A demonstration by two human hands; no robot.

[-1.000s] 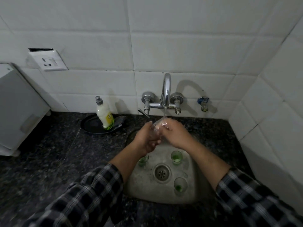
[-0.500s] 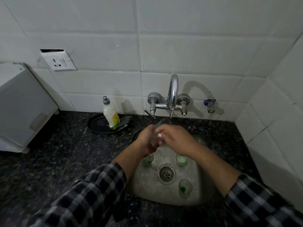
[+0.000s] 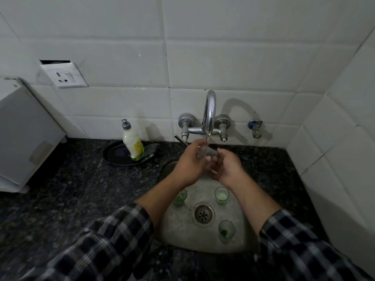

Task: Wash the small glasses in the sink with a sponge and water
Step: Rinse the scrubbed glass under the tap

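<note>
Head view: small glass (image 3: 205, 154) blurry, partly hidden

A soap bottle (image 3: 133, 141) stands on a black plate (image 3: 114, 156) on the dark counter (image 3: 60, 189), below a wall socket (image 3: 64, 76).

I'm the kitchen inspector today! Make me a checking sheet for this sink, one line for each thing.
Surface: dark speckled countertop with a steel sink set in.
Job's things: clear glass under the running tap; three with green dregs stand upright in the sink: far-left glass, far-right glass, near glass; no sponge seen.
Clutter: soap bottle standing on a black plate.
Hands: left hand and right hand both hold the clear glass.
Cables: nothing seen.
Surroundings: white tiled wall, wall socket, white appliance at left.
</note>
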